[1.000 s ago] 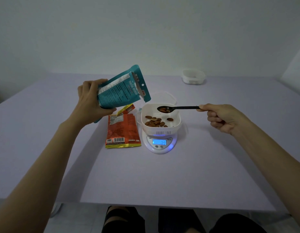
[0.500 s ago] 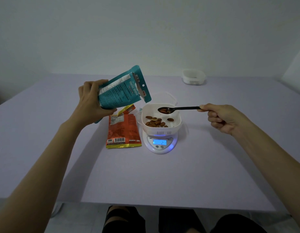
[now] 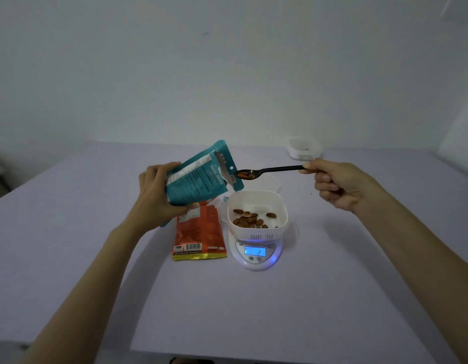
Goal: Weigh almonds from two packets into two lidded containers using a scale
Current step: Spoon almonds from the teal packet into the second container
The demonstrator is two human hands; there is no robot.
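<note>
I see a pale lilac table [image 3: 332,298] filling the lower half of the frame, with a plain wall above it. My two bare arms reach in from the bottom corners.

At centre, a white container [image 3: 257,225] sits on a small white scale [image 3: 256,254] whose blue display is lit; the digits look like 21, though they are small. A loose pile of almonds [image 3: 250,219] covers part of the container floor, so I judge this first weighing as under way but not finished. No lid is on it; a clear shape just behind it may be the lid, but I cannot tell.

My left hand [image 3: 155,197], left of centre, is wrapped around a teal packet [image 3: 198,177], tilted with its open mouth pointing right. My right hand [image 3: 338,185], at centre right, is closed in a pinch on the handle of a black spoon [image 3: 269,171]. The spoon bowl holds a few almonds and hangs right at the packet mouth, above and slightly left of the container, not touching it.

An orange packet [image 3: 200,237] lies flat on the table just left of the scale, below my left hand. I judge its share remains to be weighed.

A second white container [image 3: 303,149] sits well apart at the upper right of the table, apparently empty. Both containers remain to be lidded.
</note>
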